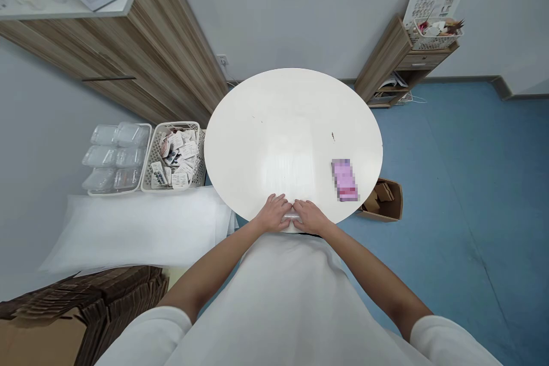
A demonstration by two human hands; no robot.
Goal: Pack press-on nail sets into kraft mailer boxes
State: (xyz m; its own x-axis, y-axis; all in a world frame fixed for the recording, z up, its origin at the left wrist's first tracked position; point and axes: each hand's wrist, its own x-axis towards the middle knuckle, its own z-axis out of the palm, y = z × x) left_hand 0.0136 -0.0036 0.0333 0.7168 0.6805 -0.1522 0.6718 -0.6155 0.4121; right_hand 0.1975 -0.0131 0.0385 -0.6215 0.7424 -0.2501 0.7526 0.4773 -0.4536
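Note:
At the near edge of the round white table (240,143), my left hand (273,213) and my right hand (309,217) are closed on a small clear plastic piece (292,215), one at either end of it. It looks like a little see-through case, but the fingers cover much of it and its exact kind cannot be made out. The fingertips of both hands nearly meet at its far side. To the right of my right hand lies a phone (344,180) with a blurred pink and purple screen.
Left of the table stand a white basket (199,157) of printed cards and a tray of clear plastic boxes (131,135). White sheets (141,231) lie nearer, above stacked flattened cardboard (124,303). An open cardboard box (392,211) sits on the floor at right. A wooden cabinet (171,51) borders the table.

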